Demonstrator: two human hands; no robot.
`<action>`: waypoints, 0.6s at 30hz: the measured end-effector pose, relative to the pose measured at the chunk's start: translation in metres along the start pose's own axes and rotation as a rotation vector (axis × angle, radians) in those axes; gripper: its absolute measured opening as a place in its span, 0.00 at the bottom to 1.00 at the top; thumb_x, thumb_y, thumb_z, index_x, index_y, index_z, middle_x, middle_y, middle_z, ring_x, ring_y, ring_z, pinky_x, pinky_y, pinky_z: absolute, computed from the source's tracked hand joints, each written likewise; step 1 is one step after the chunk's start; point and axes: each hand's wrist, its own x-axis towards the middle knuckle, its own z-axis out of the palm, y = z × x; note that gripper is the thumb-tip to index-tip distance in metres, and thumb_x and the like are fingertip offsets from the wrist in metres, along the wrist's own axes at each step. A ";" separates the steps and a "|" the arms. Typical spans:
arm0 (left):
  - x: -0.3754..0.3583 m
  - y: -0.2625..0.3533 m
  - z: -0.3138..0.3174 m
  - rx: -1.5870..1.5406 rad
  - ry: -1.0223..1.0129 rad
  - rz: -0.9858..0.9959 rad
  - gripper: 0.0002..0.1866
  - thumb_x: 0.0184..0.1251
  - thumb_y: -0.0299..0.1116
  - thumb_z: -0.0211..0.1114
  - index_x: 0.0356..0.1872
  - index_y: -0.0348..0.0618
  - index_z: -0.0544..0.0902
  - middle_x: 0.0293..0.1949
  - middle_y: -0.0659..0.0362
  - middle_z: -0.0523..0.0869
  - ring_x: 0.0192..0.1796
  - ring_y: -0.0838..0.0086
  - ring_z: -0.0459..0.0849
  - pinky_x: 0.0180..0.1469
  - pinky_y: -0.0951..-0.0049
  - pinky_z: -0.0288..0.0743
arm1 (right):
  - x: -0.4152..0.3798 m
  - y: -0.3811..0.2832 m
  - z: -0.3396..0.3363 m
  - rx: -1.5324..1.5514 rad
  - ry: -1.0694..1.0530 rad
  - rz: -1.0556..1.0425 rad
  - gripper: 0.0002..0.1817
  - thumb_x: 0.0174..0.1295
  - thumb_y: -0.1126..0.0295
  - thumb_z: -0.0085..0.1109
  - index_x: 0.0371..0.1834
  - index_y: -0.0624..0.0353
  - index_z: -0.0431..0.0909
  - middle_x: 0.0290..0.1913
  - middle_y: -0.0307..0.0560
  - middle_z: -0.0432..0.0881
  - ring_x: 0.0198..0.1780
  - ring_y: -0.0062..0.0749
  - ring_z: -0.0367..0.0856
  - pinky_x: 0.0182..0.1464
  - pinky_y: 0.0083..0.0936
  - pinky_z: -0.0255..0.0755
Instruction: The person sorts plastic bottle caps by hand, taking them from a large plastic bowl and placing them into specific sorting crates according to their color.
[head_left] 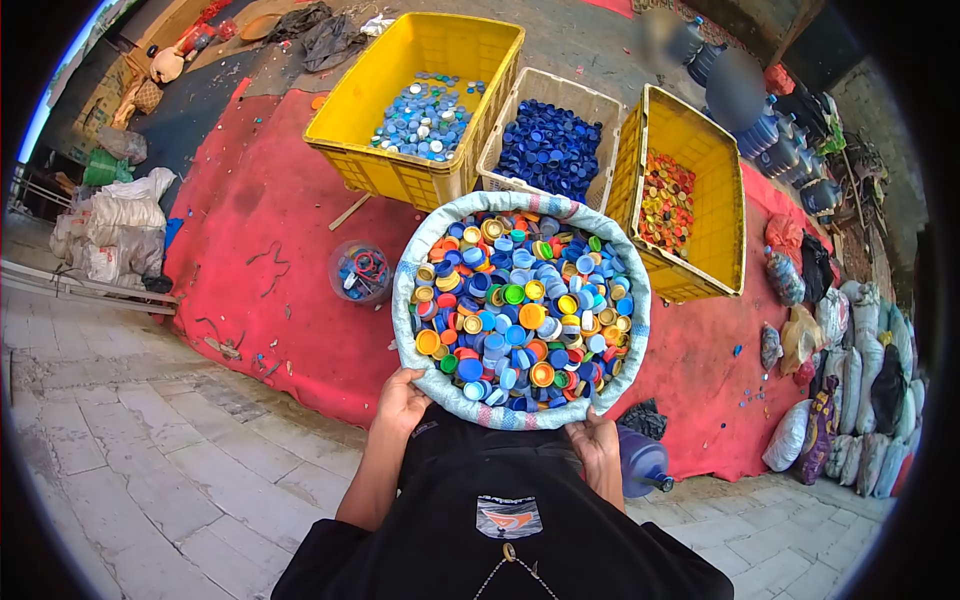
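A round basket (404, 310) with a thick rim wrapped in pale blue woven plastic is held level in front of my body. Mixed bottle caps (525, 312) in blue, orange, yellow, green and red fill it. My left hand (402, 402) grips the near left of the rim, thumb along the edge and the other fingers partly hidden beneath. On the near right, my right hand (594, 438) is closed on the same rim from below. Just past the basket stands a white crate (612, 108) of dark blue caps.
A yellow crate (330, 130) of light blue and white caps and another yellow crate (728, 215) of orange, red and yellow caps flank the white one. A clear tub (360, 272) and a water jug (642, 462) stand near me. Stuffed sacks (848, 385) line the right.
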 end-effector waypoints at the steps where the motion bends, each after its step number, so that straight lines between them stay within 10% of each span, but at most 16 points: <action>1: 0.007 -0.004 -0.008 -0.136 -0.049 -0.085 0.19 0.62 0.22 0.54 0.56 0.34 0.73 0.54 0.50 0.79 0.58 0.59 0.79 0.62 0.54 0.74 | 0.000 -0.001 0.000 0.054 0.033 -0.009 0.16 0.76 0.73 0.38 0.63 0.65 0.64 0.59 0.55 0.72 0.61 0.47 0.72 0.68 0.53 0.65; 9: 0.065 -0.029 -0.035 -0.472 -0.576 0.054 0.25 0.62 0.34 0.49 0.59 0.33 0.74 0.58 0.46 0.78 0.61 0.53 0.77 0.68 0.51 0.67 | 0.017 0.014 -0.013 0.338 -0.396 0.000 0.27 0.72 0.61 0.31 0.69 0.61 0.64 0.69 0.56 0.69 0.67 0.50 0.71 0.68 0.52 0.66; 15: 0.025 -0.009 0.013 -0.172 -0.275 0.027 0.22 0.50 0.32 0.54 0.50 0.41 0.77 0.46 0.55 0.82 0.51 0.60 0.82 0.58 0.59 0.75 | 0.037 0.012 0.004 -0.209 -0.337 -0.134 0.29 0.73 0.51 0.31 0.68 0.58 0.66 0.65 0.49 0.74 0.65 0.46 0.73 0.67 0.49 0.67; 18: 0.046 -0.006 -0.023 0.214 -0.072 0.211 0.20 0.54 0.31 0.50 0.50 0.37 0.77 0.46 0.53 0.81 0.49 0.62 0.80 0.57 0.59 0.73 | 0.047 0.001 -0.024 -0.535 -0.119 -0.292 0.22 0.73 0.59 0.38 0.60 0.61 0.71 0.57 0.50 0.77 0.50 0.37 0.82 0.51 0.39 0.79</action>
